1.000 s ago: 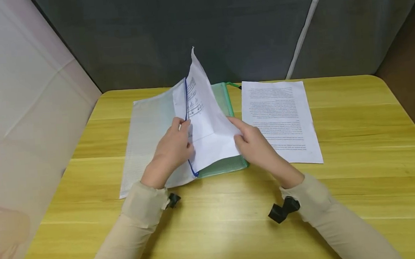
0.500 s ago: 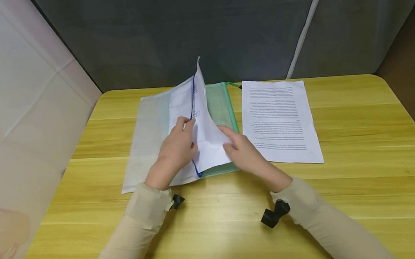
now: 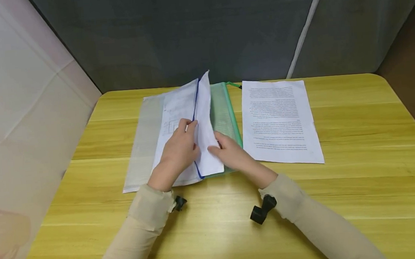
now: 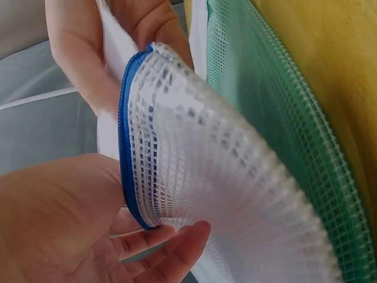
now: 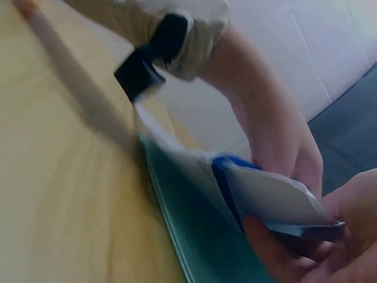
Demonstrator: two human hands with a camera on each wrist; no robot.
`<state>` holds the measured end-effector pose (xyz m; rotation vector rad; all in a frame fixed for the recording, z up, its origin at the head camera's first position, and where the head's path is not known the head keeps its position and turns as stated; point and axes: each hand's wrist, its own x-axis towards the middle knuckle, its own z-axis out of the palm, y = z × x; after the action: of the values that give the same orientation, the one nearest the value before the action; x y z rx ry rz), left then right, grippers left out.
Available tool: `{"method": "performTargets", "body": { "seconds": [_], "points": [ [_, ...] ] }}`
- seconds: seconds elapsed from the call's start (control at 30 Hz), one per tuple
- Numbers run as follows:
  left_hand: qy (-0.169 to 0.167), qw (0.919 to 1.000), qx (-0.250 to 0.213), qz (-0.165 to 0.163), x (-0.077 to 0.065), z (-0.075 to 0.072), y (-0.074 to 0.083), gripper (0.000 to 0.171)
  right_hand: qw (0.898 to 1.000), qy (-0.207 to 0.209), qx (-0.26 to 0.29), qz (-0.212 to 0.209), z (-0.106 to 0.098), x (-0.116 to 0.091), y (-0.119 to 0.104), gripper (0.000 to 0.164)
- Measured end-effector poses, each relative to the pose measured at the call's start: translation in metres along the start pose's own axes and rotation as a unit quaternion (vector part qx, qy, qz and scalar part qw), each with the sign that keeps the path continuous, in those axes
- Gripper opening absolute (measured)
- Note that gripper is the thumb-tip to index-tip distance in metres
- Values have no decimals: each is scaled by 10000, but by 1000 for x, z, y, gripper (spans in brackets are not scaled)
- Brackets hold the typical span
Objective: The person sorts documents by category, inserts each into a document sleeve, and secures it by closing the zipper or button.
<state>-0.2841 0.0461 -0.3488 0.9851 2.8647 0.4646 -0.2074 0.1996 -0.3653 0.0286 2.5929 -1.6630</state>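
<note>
Pinching the blue zipper [image 3: 196,99] edge of a white mesh pouch [image 3: 138,138], the left hand [image 3: 180,149] keeps its grip curled at the opening, the raised edge between thumb and fingers. The right hand [image 3: 232,154] has its grip closed on a white sheet [image 3: 204,119], thumb on the near face and fingers behind it. That sheet stands tilted up along the zipper, its top corner above the pouch; how far it reaches inside I cannot tell. Paper with faint drawn lines [image 3: 171,124] shows through the mesh to the left of the zipper. Partly beneath the white pouch lies a green mesh pouch [image 3: 222,112], a green cord [image 3: 233,84] at its far right corner. Just right of it a printed page [image 3: 277,120] lies flat on the yellow wooden surface [image 3: 369,162]. A black device [image 3: 263,210] sits at the right sleeve [image 3: 292,204].
</note>
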Motion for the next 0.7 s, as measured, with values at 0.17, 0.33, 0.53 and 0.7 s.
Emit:
{"method": "performTargets", "body": {
  "seconds": [0.17, 0.33, 0.53, 0.7],
  "points": [
    [31, 10000, 6, -11, -1, 1, -2, 65, 9983, 539, 40, 217, -10, 5, -1, 48],
    [29, 10000, 77, -6, 0, 1, -2, 64, 9969, 738, 121, 259, -14, 9, -2, 50],
    [70, 9999, 88, 61, -1, 2, -1, 65, 9981, 525, 190, 273, -9, 19, -4, 48],
    [183, 9997, 93, 124, -2, 1, 1, 64, 9987, 379, -116, 306, -1, 29, -7, 49]
  ]
}}
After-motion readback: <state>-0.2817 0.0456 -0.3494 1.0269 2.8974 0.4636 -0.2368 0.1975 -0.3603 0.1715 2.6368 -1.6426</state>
